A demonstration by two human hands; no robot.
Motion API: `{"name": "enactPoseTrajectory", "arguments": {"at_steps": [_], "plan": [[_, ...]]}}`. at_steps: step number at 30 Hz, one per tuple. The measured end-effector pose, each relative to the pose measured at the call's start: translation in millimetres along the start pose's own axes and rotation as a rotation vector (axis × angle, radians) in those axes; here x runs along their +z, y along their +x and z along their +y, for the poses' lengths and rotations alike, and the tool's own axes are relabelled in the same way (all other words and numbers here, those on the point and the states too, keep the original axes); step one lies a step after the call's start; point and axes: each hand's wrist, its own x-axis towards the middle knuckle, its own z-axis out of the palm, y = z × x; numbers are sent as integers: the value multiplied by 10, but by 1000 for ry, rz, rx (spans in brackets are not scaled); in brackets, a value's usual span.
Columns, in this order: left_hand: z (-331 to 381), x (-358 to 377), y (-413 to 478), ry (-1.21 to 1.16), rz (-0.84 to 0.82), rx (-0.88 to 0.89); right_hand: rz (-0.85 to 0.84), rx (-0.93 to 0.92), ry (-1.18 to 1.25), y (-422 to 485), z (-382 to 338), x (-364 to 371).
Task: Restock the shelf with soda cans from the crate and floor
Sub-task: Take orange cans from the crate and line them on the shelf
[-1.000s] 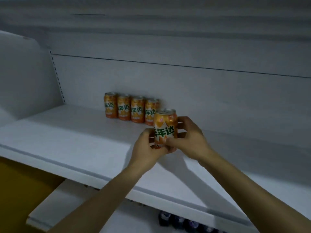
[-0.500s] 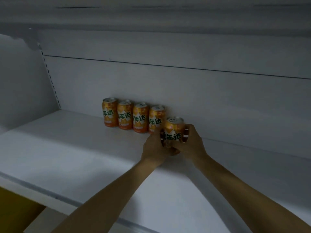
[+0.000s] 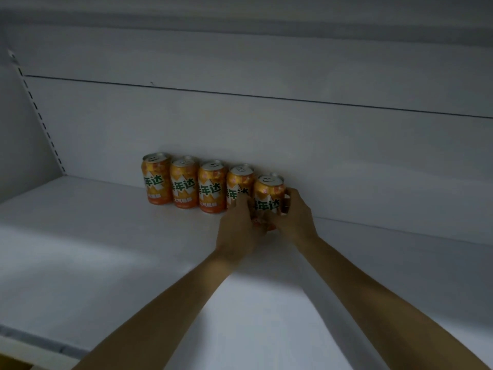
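Orange soda can [image 3: 268, 194] upright on the white shelf [image 3: 106, 249], centre frame — just right of four matching cans [image 3: 184, 182], left hand [image 3: 237, 231] and right hand [image 3: 297, 214] fingers curled round its sides

Five orange cans [image 3: 211, 186] with green characters on a white band and silver tops stand upright in a row along the back of the white shelf [image 3: 106, 249], side by side. The fifth can [image 3: 268, 196], at the right end, sits just beside the fourth and slightly forward. The left hand [image 3: 237, 231] and right hand [image 3: 296, 214] grip it, hiding its base.
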Motion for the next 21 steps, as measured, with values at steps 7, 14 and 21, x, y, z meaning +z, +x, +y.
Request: {"name": "enactPoseTrajectory", "arguments": {"at_steps": [7,14,21], "plan": [[49,132,25,-40,-139,-33,56,35,-9,164,125,47],[117,16,-69,-14,-122,-57,177,18,-84,87,171,52],[-20,-960,-529,353,45,-90,-54,-291,-57,-253,-225,265]]}}
